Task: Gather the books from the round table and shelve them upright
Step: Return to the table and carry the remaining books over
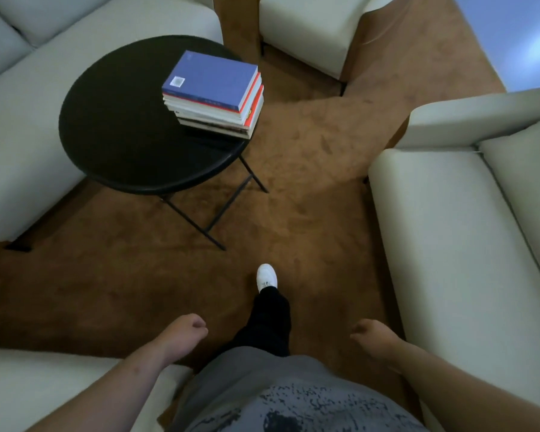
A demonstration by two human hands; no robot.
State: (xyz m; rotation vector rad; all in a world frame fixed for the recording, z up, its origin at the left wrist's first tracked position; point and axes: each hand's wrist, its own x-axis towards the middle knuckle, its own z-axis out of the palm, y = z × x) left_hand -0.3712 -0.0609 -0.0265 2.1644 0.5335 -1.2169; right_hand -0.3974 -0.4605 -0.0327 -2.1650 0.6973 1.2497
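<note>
Blue-topped books (213, 94) wait stacked on the table (113, 126) — left hand (189, 333) loosely curled, right hand (370, 335) empty; step closer, then grip the stack from both sides

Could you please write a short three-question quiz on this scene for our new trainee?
1. True or false: the left hand already holds a book.
2. Where on the round table does the stack of books sit? A) centre B) near the far-right edge C) near the left edge
3. What colour is the cover of the top book?

Key: 1. False; both it and the right hand are empty. 2. B. 3. Blue.
</note>
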